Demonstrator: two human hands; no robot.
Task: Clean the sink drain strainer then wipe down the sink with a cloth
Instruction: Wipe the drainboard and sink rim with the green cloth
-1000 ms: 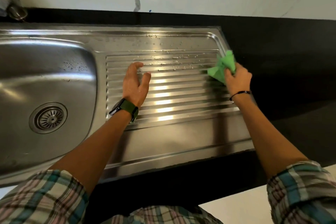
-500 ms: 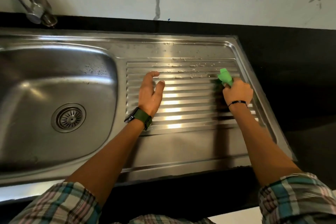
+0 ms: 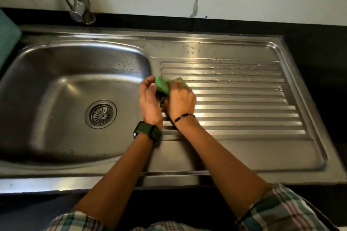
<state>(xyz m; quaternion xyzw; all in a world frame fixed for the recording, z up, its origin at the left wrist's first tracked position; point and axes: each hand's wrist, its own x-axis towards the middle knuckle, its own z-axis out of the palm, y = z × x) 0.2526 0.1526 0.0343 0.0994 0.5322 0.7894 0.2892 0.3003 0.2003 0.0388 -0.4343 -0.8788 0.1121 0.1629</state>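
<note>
A stainless steel sink has its round drain strainer seated in the basin floor. To the right lies the ribbed draining board, with water drops along its far ridges. A bunched green cloth sits at the board's left edge, between my two hands. My right hand is closed over the cloth. My left hand, with a dark watch on the wrist, curls around the cloth's left side, fingers touching it.
The tap rises at the back left above the basin. A black countertop surrounds the sink, with a white marbled wall behind. Something teal lies at the far left edge.
My right hand has dragged the cloth left across the ribs to the board's left edge. My left hand has lifted off the ribs and closed in on the cloth. The view shifted left.
</note>
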